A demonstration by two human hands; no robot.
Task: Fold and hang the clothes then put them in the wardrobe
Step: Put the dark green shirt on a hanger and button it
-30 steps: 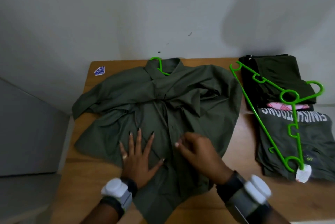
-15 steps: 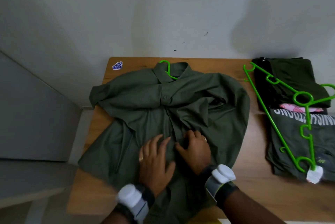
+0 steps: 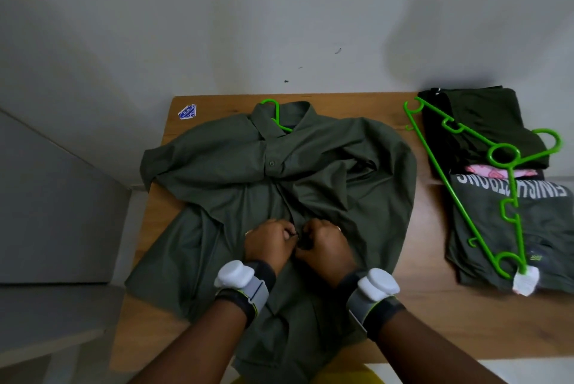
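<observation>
**Shirt** (image 3: 341,197): dark olive, buttoned collar. It lies spread front-up and rumpled across the middle of the table (image 3: 413,321), with its hem hanging over the near edge.

**Shirt hanger** (image 3: 273,110): green plastic. It sits inside the collar, and only the hook shows at the far edge.

**Left grip** (image 3: 268,242): fingers curled tight, pinching the shirt front at its centre line.

**Right grip** (image 3: 326,247): likewise curled and pinching the same seam, its knuckles just beside the left's. What lies between the fingertips is hidden.

**Wrist units** (image 3: 236,273): white, on dark straps, one per wrist.

**Spare hanger** (image 3: 447,180): green. It lies flat on the folded pile at the right.

**Folded pile**: a printed grey T-shirt (image 3: 543,228) nearest, a pink item (image 3: 484,170) behind it, and a dark garment (image 3: 484,122) farthest.

**Sticker** (image 3: 187,111): blue and white, at the far left corner of the table.
</observation>
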